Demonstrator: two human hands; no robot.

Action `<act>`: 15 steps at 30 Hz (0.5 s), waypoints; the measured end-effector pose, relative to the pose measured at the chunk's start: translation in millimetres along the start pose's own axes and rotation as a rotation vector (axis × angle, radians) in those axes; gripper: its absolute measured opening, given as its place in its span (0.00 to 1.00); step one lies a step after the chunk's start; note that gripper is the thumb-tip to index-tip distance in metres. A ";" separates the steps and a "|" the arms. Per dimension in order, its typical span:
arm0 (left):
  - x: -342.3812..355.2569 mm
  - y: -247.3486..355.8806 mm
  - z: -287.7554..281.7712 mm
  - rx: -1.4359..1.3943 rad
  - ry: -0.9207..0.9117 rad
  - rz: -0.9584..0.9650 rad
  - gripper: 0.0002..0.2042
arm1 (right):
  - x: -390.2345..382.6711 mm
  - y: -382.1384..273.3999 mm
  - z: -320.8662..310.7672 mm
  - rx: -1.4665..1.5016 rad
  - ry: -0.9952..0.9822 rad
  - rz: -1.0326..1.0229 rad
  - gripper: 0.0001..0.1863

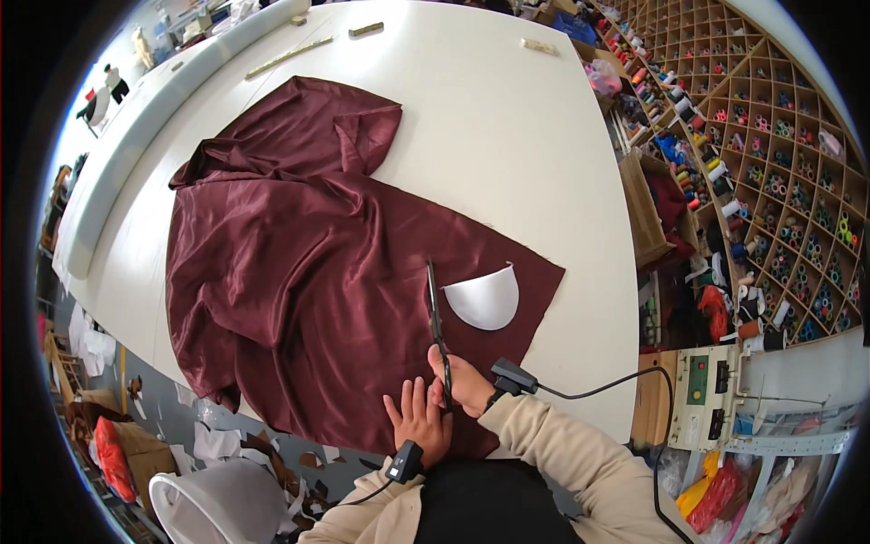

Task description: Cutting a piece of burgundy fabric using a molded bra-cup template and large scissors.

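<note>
I'm watching my right hand (468, 384) closing around the handles of a pair of dark scissors (434, 304), whose blades are pointing away from the body over a maroon satin cloth (272, 263). I cannot tell whether any cloth is sitting between the blades. My left hand (420, 419) is lying with fingers slightly spread on the cloth, just beside the handles. Right of the blades, a white half-round piece (487, 299) is resting on the satin. The cloth is spreading in wrinkles over the near part of the white desk (517, 136), its far end bunching up.
</note>
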State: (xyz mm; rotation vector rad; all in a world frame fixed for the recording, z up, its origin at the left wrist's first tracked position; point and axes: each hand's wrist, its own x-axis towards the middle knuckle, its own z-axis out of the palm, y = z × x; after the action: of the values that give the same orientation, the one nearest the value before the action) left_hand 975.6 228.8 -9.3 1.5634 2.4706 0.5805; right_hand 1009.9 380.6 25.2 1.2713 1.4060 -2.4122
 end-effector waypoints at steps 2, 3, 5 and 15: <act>-0.1 -0.3 -1.1 -0.003 -0.004 -0.006 0.32 | 9.3 -10.1 -1.7 0.026 -0.021 0.023 0.32; 0.1 -0.3 -1.8 -0.007 -0.013 -0.011 0.32 | 14.8 -16.0 -3.0 0.057 -0.039 0.049 0.31; 0.7 0.7 -3.2 0.004 0.001 -0.006 0.31 | 24.2 -25.9 -4.3 0.077 -0.052 0.071 0.31; 0.5 2.2 -5.8 -0.021 -0.005 0.006 0.31 | 45.5 -65.4 -3.6 0.131 0.023 0.082 0.35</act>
State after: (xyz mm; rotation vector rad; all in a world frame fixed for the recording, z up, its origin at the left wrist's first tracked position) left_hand 975.3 228.7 -3.1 1.5633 2.4494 0.6008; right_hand 953.8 435.7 38.2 1.3610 1.1935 -2.4778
